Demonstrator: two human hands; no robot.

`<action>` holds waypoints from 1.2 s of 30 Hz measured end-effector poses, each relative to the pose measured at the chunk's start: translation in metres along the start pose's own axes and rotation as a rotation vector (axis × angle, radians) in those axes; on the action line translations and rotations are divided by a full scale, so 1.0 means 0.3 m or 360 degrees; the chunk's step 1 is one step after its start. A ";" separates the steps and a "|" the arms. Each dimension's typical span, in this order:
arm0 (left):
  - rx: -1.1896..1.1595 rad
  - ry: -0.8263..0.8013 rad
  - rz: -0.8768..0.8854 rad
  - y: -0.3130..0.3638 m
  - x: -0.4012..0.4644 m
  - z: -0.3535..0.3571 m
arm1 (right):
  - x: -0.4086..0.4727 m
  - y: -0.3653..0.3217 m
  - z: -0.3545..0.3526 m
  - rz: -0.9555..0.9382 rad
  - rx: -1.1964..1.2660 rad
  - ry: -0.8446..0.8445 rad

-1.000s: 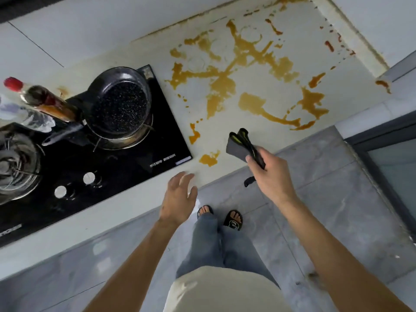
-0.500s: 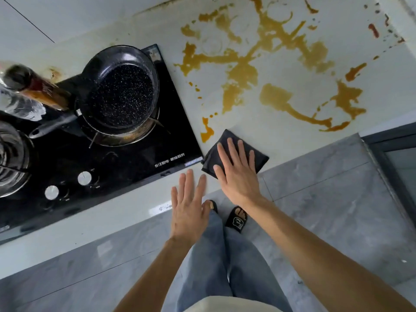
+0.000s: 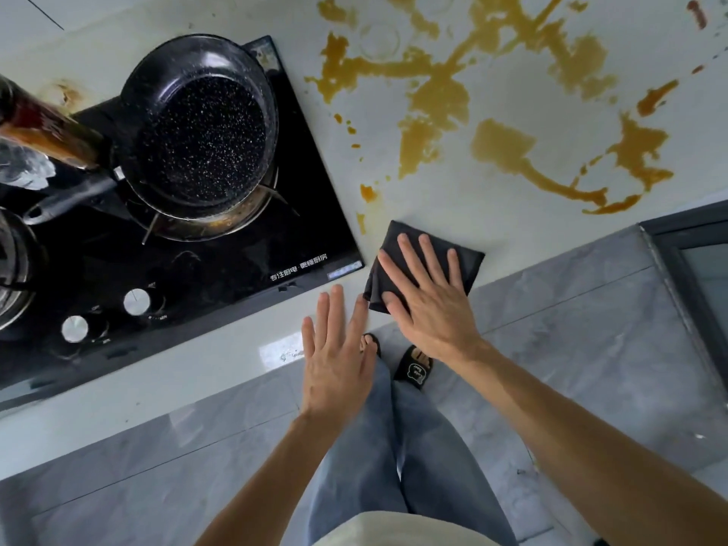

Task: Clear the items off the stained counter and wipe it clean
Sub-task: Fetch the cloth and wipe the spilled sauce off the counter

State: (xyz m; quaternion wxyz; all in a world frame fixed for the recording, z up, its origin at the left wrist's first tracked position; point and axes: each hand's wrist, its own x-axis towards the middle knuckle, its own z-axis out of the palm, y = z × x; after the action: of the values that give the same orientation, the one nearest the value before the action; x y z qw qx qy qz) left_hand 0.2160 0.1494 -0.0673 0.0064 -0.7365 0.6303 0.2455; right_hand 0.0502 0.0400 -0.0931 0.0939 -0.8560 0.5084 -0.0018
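From my headcam I see 2 bare forearms with no sleeves reaching the wrists, and no rings or watch on my left hand [image 3: 335, 362] or right hand [image 3: 429, 305]. I wear loose light-blue jeans [image 3: 398, 447], a cream top [image 3: 394, 532] (only its hem shows), and black slide sandals [image 3: 414, 367] with a small printed badge.

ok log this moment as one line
right hand flat on dark cloth | left hand open, at counter edge | stains unwiped
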 end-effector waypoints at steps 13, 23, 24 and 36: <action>0.0036 0.0221 -0.0097 0.022 0.019 -0.027 | 0.405 0.021 -0.050 -0.0020 -0.0015 -0.0008; -0.0097 0.0321 -0.0192 0.029 0.042 -0.017 | 0.269 -0.001 -0.042 -0.0052 -0.0033 -0.0085; -0.0106 0.0331 -0.0198 0.029 0.043 -0.016 | 0.311 -0.006 -0.045 -0.0110 -0.0049 -0.0081; -0.0070 0.0387 -0.0271 0.049 0.050 0.020 | 0.457 0.166 -0.073 0.0116 -0.0030 -0.0006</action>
State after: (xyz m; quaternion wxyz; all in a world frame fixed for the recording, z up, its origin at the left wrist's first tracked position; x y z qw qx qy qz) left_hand 0.2015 0.1345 -0.0738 -0.0654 -0.8116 0.5561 0.1669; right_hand 0.0708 -0.1060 -0.0924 0.0867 -0.8377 0.5391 0.0079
